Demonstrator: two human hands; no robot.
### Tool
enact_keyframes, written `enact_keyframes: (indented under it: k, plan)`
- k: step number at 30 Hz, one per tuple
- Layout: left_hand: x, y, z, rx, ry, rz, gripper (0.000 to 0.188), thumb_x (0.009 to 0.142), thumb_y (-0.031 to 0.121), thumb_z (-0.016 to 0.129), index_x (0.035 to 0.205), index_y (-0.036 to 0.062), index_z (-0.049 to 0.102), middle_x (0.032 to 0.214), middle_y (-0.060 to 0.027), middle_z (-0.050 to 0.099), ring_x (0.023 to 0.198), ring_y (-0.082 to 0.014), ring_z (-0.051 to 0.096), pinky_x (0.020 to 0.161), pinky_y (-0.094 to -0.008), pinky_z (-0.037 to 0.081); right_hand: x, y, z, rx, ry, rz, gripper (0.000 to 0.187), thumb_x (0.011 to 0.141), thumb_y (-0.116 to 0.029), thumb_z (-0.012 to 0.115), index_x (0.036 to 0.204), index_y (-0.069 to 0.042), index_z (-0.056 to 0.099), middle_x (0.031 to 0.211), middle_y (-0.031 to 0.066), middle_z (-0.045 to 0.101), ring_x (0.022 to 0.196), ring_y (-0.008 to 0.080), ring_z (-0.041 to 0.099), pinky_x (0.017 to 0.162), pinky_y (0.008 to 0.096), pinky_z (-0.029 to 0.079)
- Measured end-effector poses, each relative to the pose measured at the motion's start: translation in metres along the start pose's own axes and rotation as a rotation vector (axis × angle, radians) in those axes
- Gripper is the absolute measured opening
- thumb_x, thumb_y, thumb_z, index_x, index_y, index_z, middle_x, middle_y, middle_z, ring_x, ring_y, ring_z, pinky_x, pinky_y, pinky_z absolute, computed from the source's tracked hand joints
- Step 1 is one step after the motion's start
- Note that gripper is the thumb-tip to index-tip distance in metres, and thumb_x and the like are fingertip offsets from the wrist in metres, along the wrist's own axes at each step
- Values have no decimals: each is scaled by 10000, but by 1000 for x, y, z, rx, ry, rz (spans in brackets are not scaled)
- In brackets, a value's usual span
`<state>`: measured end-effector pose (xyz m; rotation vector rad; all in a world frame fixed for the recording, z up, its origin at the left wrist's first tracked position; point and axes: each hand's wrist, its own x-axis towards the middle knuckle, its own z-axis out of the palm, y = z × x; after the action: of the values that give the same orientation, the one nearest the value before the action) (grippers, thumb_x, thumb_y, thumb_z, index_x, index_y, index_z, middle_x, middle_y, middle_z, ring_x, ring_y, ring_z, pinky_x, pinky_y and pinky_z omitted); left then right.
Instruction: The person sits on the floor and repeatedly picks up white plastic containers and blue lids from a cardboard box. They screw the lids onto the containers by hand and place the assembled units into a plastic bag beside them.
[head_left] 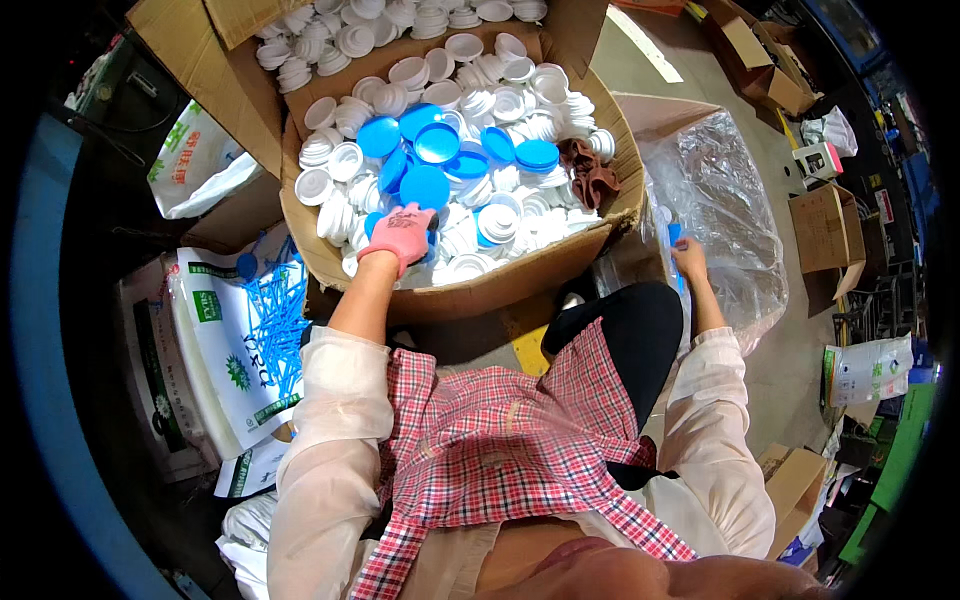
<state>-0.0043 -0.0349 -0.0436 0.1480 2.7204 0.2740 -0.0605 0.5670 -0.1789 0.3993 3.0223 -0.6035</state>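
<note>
My left hand (400, 238), in a pink glove, reaches into the near part of a large cardboard box (480, 287). Its fingers are curled at the lower edge of a round blue lid (425, 186); the fingertips are partly hidden. More blue lids (437, 143) lie around it, on top of many white ridged plastic pieces (465, 268). Bare and at the right, my right hand (689, 258) is closed at the near side of a box lined with a clear plastic bag (735, 200). A small blue piece (674, 233), apparently a lid, shows at its fingertips.
A brown cloth (589, 174) lies at the large box's right rim. On the left, thin blue sticks (275, 310) rest on a printed white sack (222, 345). Open cartons (828, 238) stand on the floor at the right. My knee (640, 330) is between the two boxes.
</note>
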Motion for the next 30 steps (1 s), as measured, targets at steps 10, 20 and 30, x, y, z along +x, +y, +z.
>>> enact_keyframes:
  k: [10, 20, 30]
  plan:
    - [-1, 0, 4, 22, -224, 1, 344, 809, 101, 481, 1122, 47, 614, 1116, -199, 627, 1088, -337, 588, 917, -407, 467, -61, -313, -32, 214, -430, -753, 262, 821, -208, 677, 1003, -20, 655, 931, 171, 674, 836, 304, 652, 745, 369, 504]
    - [-41, -9, -57, -833, 505, 339, 322, 796, 69, 599, 1117, 42, 608, 1099, -161, 633, 1000, -316, 596, 897, -366, 455, -71, -367, 68, -377, -548, -885, 589, 716, -358, 721, 1164, -44, 504, 1158, 236, 566, 1003, 407, 596, 862, 463, 482]
    - [-32, -16, -67, -552, 741, 509, 357, 696, -15, 593, 1036, 81, 648, 1092, -129, 595, 1096, -339, 506, 976, -418, 402, -118, -428, -70, 275, -387, -1397, 592, 693, -123, 774, 1226, -60, 524, 1430, 139, 364, 1240, 339, 464, 916, 387, 475]
